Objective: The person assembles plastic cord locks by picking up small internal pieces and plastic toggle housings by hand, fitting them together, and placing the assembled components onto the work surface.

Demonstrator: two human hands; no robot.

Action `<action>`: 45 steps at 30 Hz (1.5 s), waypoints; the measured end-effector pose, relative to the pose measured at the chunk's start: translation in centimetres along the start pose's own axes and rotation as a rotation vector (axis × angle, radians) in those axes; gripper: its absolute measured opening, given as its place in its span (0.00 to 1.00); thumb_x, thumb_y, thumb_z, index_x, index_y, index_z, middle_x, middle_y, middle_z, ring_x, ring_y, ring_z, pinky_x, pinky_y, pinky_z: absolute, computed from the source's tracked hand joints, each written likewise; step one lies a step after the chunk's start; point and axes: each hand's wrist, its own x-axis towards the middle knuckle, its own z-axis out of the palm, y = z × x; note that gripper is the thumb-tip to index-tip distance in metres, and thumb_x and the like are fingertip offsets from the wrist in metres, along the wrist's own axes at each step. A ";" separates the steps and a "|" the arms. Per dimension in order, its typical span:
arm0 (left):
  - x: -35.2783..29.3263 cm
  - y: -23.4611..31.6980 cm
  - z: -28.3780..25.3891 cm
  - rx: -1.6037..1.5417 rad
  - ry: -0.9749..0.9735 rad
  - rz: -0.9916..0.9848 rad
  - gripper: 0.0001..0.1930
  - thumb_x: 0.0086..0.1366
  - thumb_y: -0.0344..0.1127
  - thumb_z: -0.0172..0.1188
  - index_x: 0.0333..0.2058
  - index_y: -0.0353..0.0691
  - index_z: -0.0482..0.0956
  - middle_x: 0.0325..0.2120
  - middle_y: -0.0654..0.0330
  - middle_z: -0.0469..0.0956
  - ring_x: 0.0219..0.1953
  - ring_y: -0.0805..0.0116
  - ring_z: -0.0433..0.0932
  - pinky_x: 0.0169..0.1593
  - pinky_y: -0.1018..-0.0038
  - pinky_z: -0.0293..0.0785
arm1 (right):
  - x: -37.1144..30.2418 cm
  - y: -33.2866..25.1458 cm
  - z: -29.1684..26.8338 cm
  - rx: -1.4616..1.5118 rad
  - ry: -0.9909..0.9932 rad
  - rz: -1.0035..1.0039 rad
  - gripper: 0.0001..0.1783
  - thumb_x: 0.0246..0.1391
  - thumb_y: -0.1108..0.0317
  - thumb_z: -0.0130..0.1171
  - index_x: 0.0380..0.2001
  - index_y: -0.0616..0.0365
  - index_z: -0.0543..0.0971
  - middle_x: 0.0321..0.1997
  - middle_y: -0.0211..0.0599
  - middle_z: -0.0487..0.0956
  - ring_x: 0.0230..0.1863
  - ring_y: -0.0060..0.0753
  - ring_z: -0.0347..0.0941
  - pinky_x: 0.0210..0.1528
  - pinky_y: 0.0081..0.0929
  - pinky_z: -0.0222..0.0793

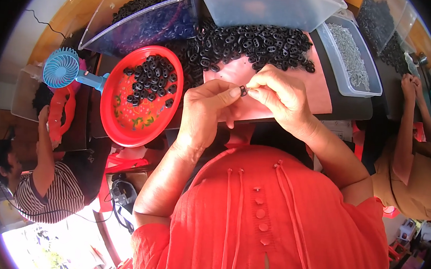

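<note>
My left hand (205,104) pinches a small black two-holed plastic piece (243,91) between thumb and forefinger, above the table's near edge. Close against it from the other side is my right hand (284,97), its thumb and forefinger pressed together at the piece. Whatever those right fingertips hold is too small to make out. Just beyond both hands, a heap of similar black pieces (254,42) lies on a pink sheet (321,92). More black pieces (152,77) rest in a round red tray (107,119) to the left of my hands.
A clear bin (373,88) of small silvery metal parts (350,51) stands right of the heap. Behind are a large translucent tub (264,10) and a bin of black pieces (148,22). A blue fan (61,67) sits left. Co-workers (52,188) sit on both sides.
</note>
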 end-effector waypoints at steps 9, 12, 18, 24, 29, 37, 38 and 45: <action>-0.3 -0.8 0.3 0.024 0.028 0.046 0.05 0.64 0.27 0.58 0.34 0.30 0.76 0.23 0.58 0.77 0.20 0.73 0.75 0.18 0.81 0.67 | -0.4 -0.6 0.5 0.095 -0.040 0.174 0.06 0.48 0.79 0.63 0.27 0.62 0.75 0.23 0.35 0.73 0.23 0.27 0.70 0.25 0.23 0.64; -0.7 -0.6 0.4 0.111 0.032 0.151 0.04 0.64 0.27 0.58 0.33 0.31 0.76 0.23 0.60 0.76 0.19 0.76 0.73 0.17 0.83 0.64 | -0.1 -1.3 1.1 0.031 -0.040 0.175 0.08 0.45 0.80 0.65 0.26 0.62 0.74 0.21 0.35 0.73 0.23 0.23 0.69 0.26 0.23 0.65; -1.1 0.0 0.5 0.103 0.069 0.191 0.04 0.65 0.27 0.58 0.34 0.32 0.77 0.23 0.62 0.77 0.20 0.79 0.72 0.18 0.85 0.63 | 0.4 -1.9 1.3 0.188 -0.094 0.390 0.06 0.50 0.78 0.62 0.27 0.64 0.74 0.23 0.30 0.75 0.25 0.19 0.68 0.28 0.22 0.64; -1.1 -0.8 -0.4 0.124 0.103 0.182 0.05 0.66 0.28 0.57 0.34 0.32 0.77 0.23 0.62 0.77 0.20 0.80 0.72 0.19 0.85 0.64 | 0.7 -1.3 1.4 0.223 -0.164 0.482 0.04 0.56 0.73 0.58 0.30 0.62 0.74 0.25 0.23 0.71 0.29 0.15 0.64 0.31 0.16 0.61; -1.2 -0.9 -1.0 0.138 0.083 0.153 0.05 0.66 0.28 0.57 0.35 0.32 0.77 0.24 0.62 0.77 0.20 0.80 0.72 0.19 0.85 0.65 | 1.8 -1.5 1.3 0.213 -0.203 0.535 0.05 0.55 0.72 0.58 0.29 0.62 0.74 0.25 0.23 0.71 0.28 0.16 0.64 0.30 0.17 0.60; -1.5 -1.1 -1.4 0.140 0.096 0.129 0.04 0.65 0.27 0.57 0.34 0.32 0.76 0.22 0.62 0.76 0.18 0.79 0.71 0.17 0.85 0.62 | 3.1 -1.0 2.0 0.112 -0.234 0.301 0.07 0.52 0.74 0.59 0.25 0.64 0.72 0.23 0.33 0.73 0.26 0.20 0.66 0.29 0.22 0.63; -1.4 -1.2 -1.3 0.137 0.095 0.133 0.04 0.65 0.27 0.57 0.34 0.32 0.76 0.22 0.62 0.76 0.18 0.79 0.71 0.17 0.85 0.62 | 3.3 -1.1 1.9 0.108 -0.262 0.304 0.07 0.52 0.74 0.59 0.25 0.64 0.73 0.22 0.33 0.73 0.26 0.20 0.66 0.29 0.22 0.63; -1.0 -1.2 -1.2 0.002 0.127 0.123 0.04 0.65 0.27 0.57 0.34 0.32 0.76 0.22 0.62 0.76 0.18 0.80 0.71 0.17 0.84 0.62 | 6.0 1.1 2.0 -0.039 -0.316 0.483 0.11 0.53 0.63 0.61 0.26 0.62 0.79 0.15 0.38 0.71 0.21 0.25 0.70 0.26 0.28 0.65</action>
